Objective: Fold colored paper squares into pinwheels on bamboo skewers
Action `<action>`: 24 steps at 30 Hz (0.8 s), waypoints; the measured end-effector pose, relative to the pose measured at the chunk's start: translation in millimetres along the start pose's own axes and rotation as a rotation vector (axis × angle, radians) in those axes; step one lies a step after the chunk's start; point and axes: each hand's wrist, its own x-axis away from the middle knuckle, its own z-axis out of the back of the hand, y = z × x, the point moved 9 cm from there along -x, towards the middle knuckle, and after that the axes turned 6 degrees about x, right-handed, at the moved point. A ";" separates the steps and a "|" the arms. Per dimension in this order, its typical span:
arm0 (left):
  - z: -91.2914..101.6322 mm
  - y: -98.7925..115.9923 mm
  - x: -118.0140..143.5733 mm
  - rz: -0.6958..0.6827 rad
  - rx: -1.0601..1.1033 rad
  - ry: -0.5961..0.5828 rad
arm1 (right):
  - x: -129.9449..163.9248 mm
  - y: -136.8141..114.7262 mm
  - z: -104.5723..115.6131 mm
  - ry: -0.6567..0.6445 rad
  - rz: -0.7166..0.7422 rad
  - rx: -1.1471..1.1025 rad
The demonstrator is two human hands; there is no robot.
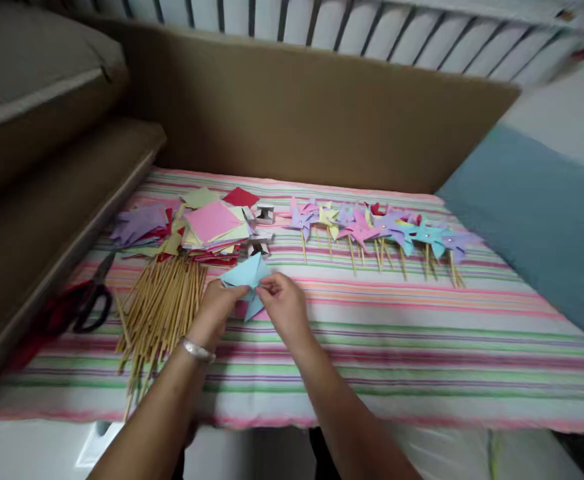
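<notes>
Both hands pinch a light blue paper square (248, 280) just right of the stick pile (159, 310): left hand (218, 308) grips its left edge, right hand (285, 307) its centre. Thin and floppy, it probably creases easily; edges suit holding.

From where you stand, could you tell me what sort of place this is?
Probably a home room used as a craft corner: a striped cloth spread between cushions, with pinwheels, paper squares and sticks.
</notes>
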 end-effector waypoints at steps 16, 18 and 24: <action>-25.0 -16.4 9.0 0.201 -0.083 -0.218 | -2.6 18.1 -8.4 -0.403 -0.270 -0.476; -26.9 -13.9 10.6 0.195 -0.060 -0.230 | -3.1 20.7 -7.8 -0.385 -0.276 -0.461; -39.0 -1.7 18.7 0.191 0.166 -0.342 | -5.7 24.8 -0.5 -0.274 -0.367 -0.641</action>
